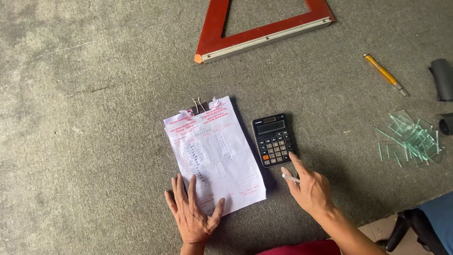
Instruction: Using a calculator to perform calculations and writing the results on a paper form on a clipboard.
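The left hand (192, 212) lies flat, fingers spread wide, pinning the lower edge of the clipped paper form (214, 153) on the grey mat (80, 141). Just beside the form sits the black calculator (274, 139); the right hand (309, 186) holds a white pen (291, 178) (tucked under the thumb) while its forefinger reaches the keypad's lower right corner. A wrong key seems likely, the pen crowding the finger. Glass offcuts (410, 139) lie well apart.

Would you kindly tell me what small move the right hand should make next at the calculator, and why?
Probably press a key. The right hand has its forefinger stretched to the lower right corner of the calculator, with a pen tucked in its grip, while the left hand lies flat on the clipped paper form, holding it down. Which key is meant cannot be told.
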